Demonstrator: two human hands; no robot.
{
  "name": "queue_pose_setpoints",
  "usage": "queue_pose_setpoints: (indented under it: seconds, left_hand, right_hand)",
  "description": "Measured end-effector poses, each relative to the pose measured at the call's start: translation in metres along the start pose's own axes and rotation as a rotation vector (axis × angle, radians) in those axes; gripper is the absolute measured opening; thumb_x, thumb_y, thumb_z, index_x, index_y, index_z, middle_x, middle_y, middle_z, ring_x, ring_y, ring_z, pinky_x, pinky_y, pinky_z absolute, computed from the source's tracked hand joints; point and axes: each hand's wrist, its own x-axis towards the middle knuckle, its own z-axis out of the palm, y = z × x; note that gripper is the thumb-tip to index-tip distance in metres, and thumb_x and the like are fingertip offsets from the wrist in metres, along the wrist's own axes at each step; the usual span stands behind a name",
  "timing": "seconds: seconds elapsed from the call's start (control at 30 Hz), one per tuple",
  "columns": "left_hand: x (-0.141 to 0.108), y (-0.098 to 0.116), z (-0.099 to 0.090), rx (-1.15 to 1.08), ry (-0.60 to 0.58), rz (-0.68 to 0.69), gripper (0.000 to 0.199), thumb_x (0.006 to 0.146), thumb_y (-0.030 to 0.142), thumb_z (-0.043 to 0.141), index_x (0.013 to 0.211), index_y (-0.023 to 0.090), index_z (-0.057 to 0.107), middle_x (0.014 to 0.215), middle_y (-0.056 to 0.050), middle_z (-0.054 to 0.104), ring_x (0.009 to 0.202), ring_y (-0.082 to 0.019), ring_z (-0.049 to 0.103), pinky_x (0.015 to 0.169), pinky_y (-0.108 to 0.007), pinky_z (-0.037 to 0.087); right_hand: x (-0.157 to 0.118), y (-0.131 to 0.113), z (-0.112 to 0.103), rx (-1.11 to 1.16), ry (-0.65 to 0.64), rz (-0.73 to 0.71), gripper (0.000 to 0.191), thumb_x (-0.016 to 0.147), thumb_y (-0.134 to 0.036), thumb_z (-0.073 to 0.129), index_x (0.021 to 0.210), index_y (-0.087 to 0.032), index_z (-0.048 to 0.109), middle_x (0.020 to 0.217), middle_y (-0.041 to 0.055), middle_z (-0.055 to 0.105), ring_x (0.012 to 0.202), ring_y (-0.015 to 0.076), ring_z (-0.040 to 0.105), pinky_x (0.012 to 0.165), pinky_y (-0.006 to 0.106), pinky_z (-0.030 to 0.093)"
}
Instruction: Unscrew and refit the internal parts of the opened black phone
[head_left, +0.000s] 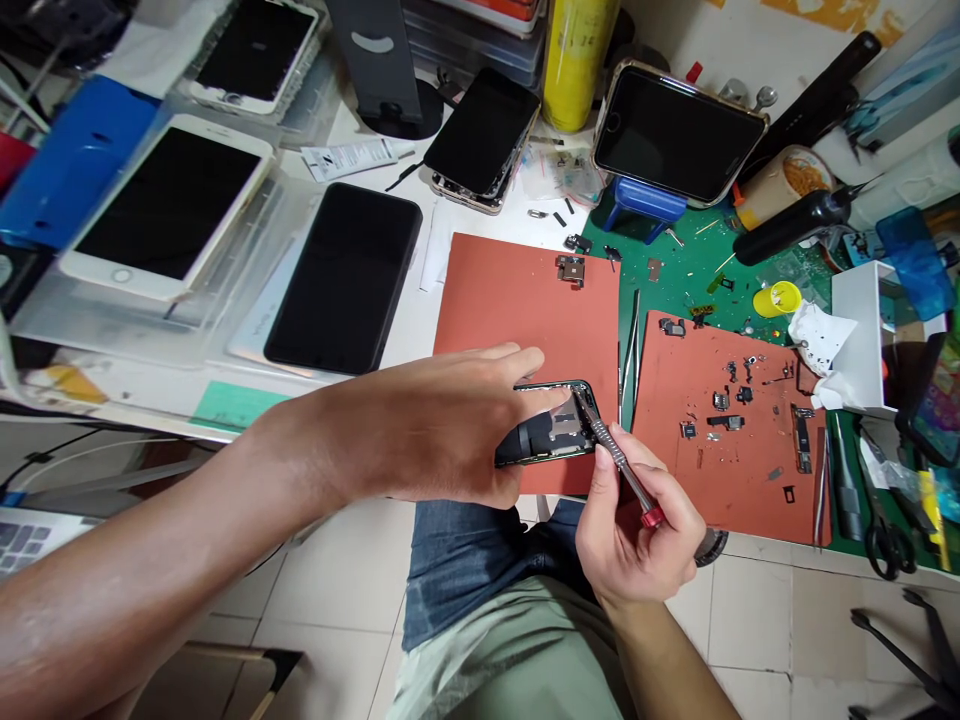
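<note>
My left hand [480,425] is closed round the near-left part of an opened phone housing [562,425], with its index finger lying along the inside. Between the thumb and fingers of my right hand [641,520] is a precision screwdriver [622,465] with a ridged metal handle and a red end cap. Its tip reaches into the housing's upper right corner; what exactly it touches is too small to tell. The housing is over the front edge of a reddish-brown mat [517,295], its left end hidden by my hand.
A second mat [720,460] on the right bears several small phone parts. Tweezers [631,350] lie between the mats. Phones lie to the left, including a black one [345,280]; another phone [679,130] leans on a blue stand. Scissors [890,545] lie at far right.
</note>
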Motion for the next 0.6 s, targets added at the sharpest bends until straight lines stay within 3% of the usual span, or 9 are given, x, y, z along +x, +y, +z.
queue_pose_setpoints:
  seconds: [0.23,0.37,0.5,0.6]
  left_hand:
    - [0.000,-0.001,0.000,0.027,0.020,0.020,0.022,0.086,0.017,0.069,0.104,0.024,0.062,0.086,-0.002,0.052,0.082,-0.024,0.045,0.068,-0.035,0.033]
    - [-0.002,-0.001,0.002,0.050,0.065,0.033,0.031,0.081,0.012,0.071,0.109,0.025,0.066,0.088,-0.003,0.052,0.078,-0.023,0.044,0.067,-0.035,0.035]
    - [-0.005,-0.003,0.006,0.041,0.096,0.007,0.034,0.081,0.016,0.072,0.113,0.027,0.069,0.092,-0.004,0.053,0.076,-0.022,0.046,0.068,-0.036,0.038]
    - [-0.005,-0.005,0.009,0.053,0.158,0.041,0.033,0.082,0.019,0.073,0.114,0.028,0.071,0.092,-0.004,0.055,0.077,-0.022,0.046,0.069,-0.035,0.040]
  right_hand:
    - [0.011,0.002,-0.006,-0.165,-0.063,-0.259,0.039,0.087,-0.002,0.089,0.119,-0.010,0.068,0.105,0.0143,0.083,0.096,0.0248,0.082,0.079,0.038,0.072]
    - [0.016,0.005,-0.009,-0.248,-0.076,-0.303,0.033,0.085,-0.003,0.092,0.108,-0.011,0.071,0.095,0.0123,0.080,0.086,0.0227,0.077,0.074,0.036,0.065]
    - [0.020,0.009,-0.010,-0.283,-0.114,-0.384,0.038,0.088,-0.006,0.090,0.120,-0.012,0.071,0.083,0.0060,0.075,0.071,0.0183,0.068,0.066,0.033,0.056]
    - [0.021,0.010,-0.010,-0.292,-0.139,-0.374,0.037,0.093,-0.010,0.085,0.127,-0.011,0.069,0.084,0.0069,0.074,0.071,0.0192,0.066,0.065,0.034,0.055]
